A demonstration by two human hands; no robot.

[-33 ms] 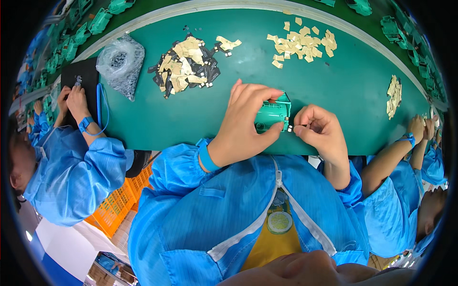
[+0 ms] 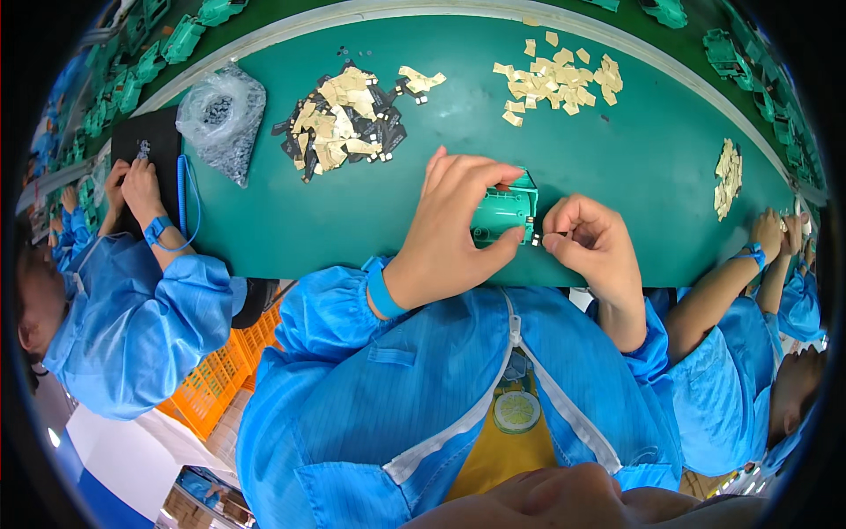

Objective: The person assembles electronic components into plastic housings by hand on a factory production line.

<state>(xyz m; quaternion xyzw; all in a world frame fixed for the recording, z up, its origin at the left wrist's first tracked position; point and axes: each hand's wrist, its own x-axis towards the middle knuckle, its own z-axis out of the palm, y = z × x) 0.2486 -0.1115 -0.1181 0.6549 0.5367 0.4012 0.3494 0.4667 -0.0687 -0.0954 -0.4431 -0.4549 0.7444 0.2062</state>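
My left hand (image 2: 449, 216) is closed round a green plastic housing (image 2: 502, 214), fingers over its far side and thumb at its near right corner. The housing lies on its side at the table's near part, its rounded wall facing up. Just right of it, my right hand (image 2: 597, 242) pinches a small dark strip (image 2: 561, 234) between thumb and forefinger. A small white-and-black end (image 2: 536, 239) of that strip sits at the housing's right edge. Whether it touches the housing I cannot tell. Most of the strip is hidden by my fingers.
Black strips with cream backing (image 2: 344, 123) lie heaped at the back left, beside a clear bag of small parts (image 2: 225, 119). Cream paper pieces (image 2: 564, 79) lie at the back right, with another pile (image 2: 728, 179) farther right. Co-workers' hands (image 2: 141, 189) work at both sides.
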